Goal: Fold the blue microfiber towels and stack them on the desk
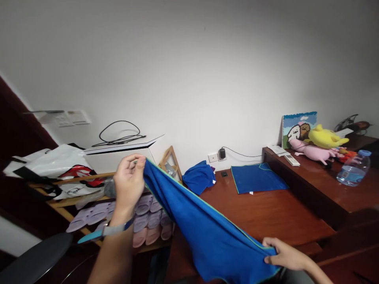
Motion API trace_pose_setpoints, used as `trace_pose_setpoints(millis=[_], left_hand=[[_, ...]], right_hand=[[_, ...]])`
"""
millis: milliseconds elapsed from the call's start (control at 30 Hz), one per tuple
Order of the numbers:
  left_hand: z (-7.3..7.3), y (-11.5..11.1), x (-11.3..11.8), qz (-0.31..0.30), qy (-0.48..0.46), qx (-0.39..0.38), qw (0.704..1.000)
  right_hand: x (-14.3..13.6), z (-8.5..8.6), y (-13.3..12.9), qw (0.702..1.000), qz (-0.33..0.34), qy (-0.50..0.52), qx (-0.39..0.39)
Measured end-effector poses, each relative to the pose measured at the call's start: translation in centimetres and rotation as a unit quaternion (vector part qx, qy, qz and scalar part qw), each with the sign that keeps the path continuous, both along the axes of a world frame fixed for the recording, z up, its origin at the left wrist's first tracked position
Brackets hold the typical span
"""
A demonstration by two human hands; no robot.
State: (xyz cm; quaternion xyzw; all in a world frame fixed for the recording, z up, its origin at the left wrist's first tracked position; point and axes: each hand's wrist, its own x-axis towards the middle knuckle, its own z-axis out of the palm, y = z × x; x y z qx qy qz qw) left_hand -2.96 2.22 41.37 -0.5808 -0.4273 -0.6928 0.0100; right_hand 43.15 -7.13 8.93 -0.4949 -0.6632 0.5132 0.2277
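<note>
A blue cloth (204,225) with a green edge hangs stretched between my two hands, slanting down from left to right. My left hand (130,177), raised at the left, pinches one corner. Lower at the right, my right hand (281,254) grips another corner between thumb and fingers. Behind the held cloth, a second blue cloth (257,178) lies flat on the brown desk (251,217). A crumpled blue cloth (199,177) sits at the desk's back left corner.
On the raised shelf (319,177) at the right are plush toys (314,150), a picture, a remote and a water bottle (353,169). A rack with several slippers (148,217) stands left, beside a white bag (68,165) and a black chair part (38,258).
</note>
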Motion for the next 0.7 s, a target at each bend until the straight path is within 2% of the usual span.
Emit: trace_pose_setpoints(millis=[33, 100, 267, 367, 433, 600, 700], left_hand=[[-0.2, 0.2, -0.8, -0.002, -0.002, -0.015, 1.0], [-0.8, 0.6, -2.1, -0.002, -0.004, -0.046, 0.999], [-3.0, 2.1, -4.5, -0.002, 0.004, -0.125, 0.992], [-4.2, 2.6, -5.9, 0.008, 0.014, -0.164, 0.986], [-4.8, 2.4, -6.8, 0.017, 0.017, -0.186, 0.982], [-6.5, 0.9, -8.8, 0.009, 0.063, -0.244, 0.968], [-8.3, 0.5, -9.4, -0.023, 0.093, -0.294, 0.951]], right_hand=[[1.7, 0.3, -0.3, 1.0, -0.022, -0.005, 0.016], [4.6, 2.0, -0.7, 0.997, -0.062, -0.014, 0.052], [9.5, 8.7, -1.6, 0.976, -0.183, 0.003, 0.121], [11.8, 11.4, -2.4, 0.957, -0.25, 0.03, 0.141], [13.5, 12.1, -2.9, 0.945, -0.29, 0.06, 0.138], [17.4, 11.5, -3.4, 0.895, -0.413, 0.146, 0.088], [17.8, 12.0, -2.6, 0.886, -0.424, 0.138, 0.124]])
